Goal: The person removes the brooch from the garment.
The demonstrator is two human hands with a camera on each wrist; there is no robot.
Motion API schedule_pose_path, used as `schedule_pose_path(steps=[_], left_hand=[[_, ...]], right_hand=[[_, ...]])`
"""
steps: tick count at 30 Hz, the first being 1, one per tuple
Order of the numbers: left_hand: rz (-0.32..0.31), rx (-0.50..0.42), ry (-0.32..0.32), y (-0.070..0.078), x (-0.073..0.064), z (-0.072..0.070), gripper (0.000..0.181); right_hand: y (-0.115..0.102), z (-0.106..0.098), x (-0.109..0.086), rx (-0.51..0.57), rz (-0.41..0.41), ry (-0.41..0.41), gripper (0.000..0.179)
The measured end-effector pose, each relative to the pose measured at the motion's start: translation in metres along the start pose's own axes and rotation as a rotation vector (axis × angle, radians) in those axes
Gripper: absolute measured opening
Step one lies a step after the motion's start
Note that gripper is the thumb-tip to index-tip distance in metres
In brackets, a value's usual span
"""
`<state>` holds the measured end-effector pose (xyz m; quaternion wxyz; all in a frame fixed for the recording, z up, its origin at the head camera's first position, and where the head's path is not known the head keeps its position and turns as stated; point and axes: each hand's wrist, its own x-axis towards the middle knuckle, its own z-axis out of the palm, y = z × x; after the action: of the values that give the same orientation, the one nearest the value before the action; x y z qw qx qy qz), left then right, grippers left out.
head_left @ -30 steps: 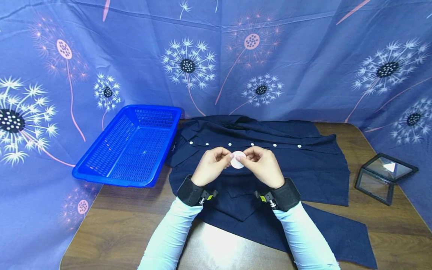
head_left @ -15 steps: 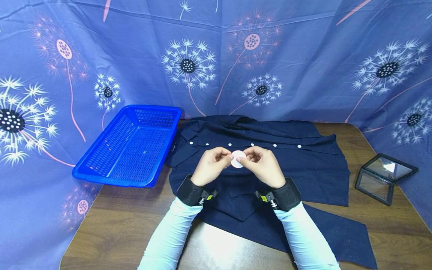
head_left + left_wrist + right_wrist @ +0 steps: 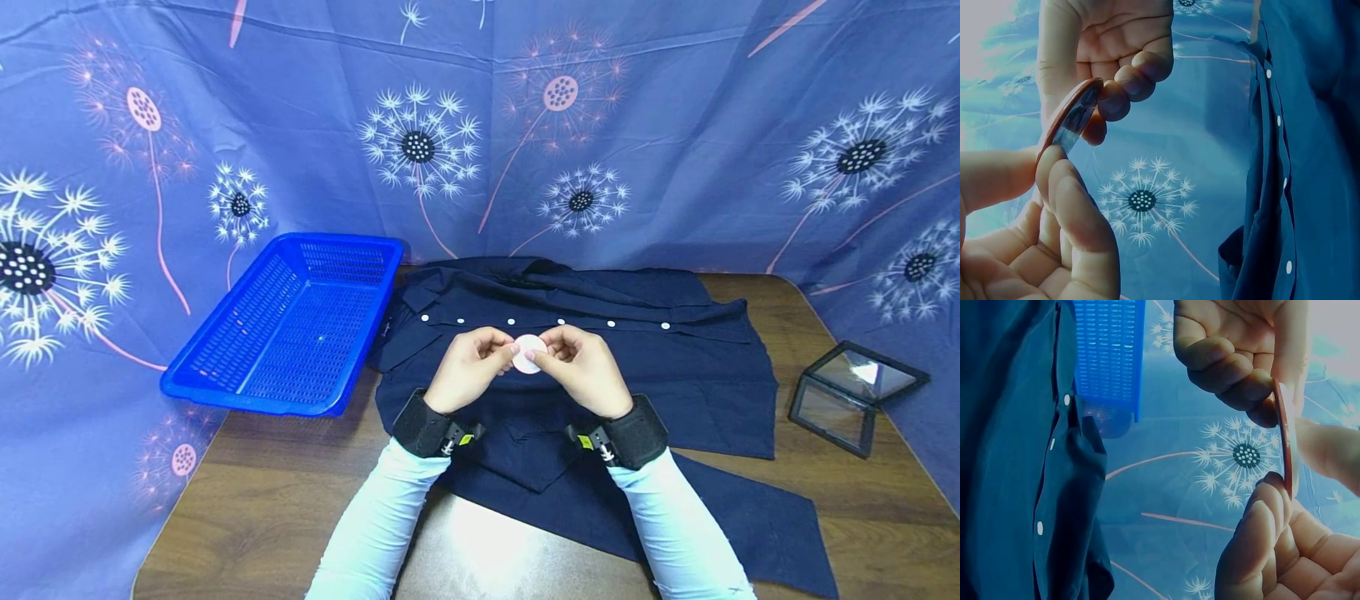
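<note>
Over the navy shirt, both hands hold a small round mirror between them. Its upper face looks white with a pink rim; the underside looks shiny and reflective in the left wrist view. My left hand pinches the left edge of the mirror between thumb and fingers. The right edge is pinched by my right hand, whose thumb lies over the upper face. Seen from the right wrist, the mirror is nearly edge-on with a reddish rim. White buttons run along the shirt's placket behind the hands.
A blue plastic basket stands at the table's left, by the shirt collar. At the right lies a black-framed hinged case with shiny panes, unfolded. A dandelion-print cloth hangs behind the wooden table.
The mirror tilted very slightly in the fingers between the first frame and the second. Since then the hands have stayed nearly still, and nothing else has moved.
</note>
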<state>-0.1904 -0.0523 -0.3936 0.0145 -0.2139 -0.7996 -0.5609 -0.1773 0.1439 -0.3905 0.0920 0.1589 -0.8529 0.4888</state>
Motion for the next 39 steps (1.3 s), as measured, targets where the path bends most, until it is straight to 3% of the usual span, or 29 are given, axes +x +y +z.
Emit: schedule_pose_path(steps=[31,39], left_hand=[[0.012,-0.023,0.005,0.0025,-0.0009,0.0017,0.01],[0.021,-0.022,0.001,0.0009,-0.0008,0.0024,0.009]], right_hand=[[0.0016,0.0037,0.0002,0.014,-0.026,0.047,0.017],[0.0014,0.0041,0.0011,0.035,0.002,0.034,0.017]])
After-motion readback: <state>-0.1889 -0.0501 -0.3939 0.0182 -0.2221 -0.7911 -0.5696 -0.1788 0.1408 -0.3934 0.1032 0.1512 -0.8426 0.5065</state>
